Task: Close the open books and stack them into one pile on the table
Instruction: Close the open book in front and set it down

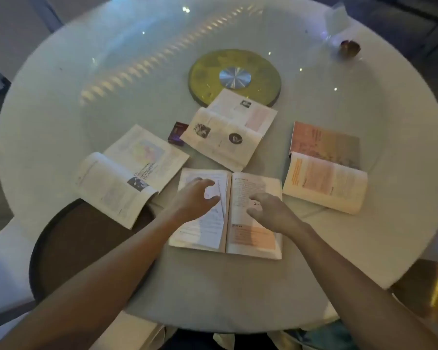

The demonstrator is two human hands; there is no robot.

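We find the nearest open book lying flat at the table's near edge. Left hand and right hand hover above its pages, fingers spread, gripping nothing. We judge it light and floppy, best taken by its outer cover edges.

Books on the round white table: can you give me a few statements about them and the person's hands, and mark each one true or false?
1. Four open books lie on the round white table. True.
2. Both hands are over the nearest open book, left hand on its left page, right hand on its right page. True.
3. The nearest book is already shut. False: it lies open flat.
4. The small dark purple box sits beside the far middle open book. True.
5. The books are stacked in one pile. False: they lie spread apart.
6. The round yellow disc sits at the table's near edge. False: it is at the centre.
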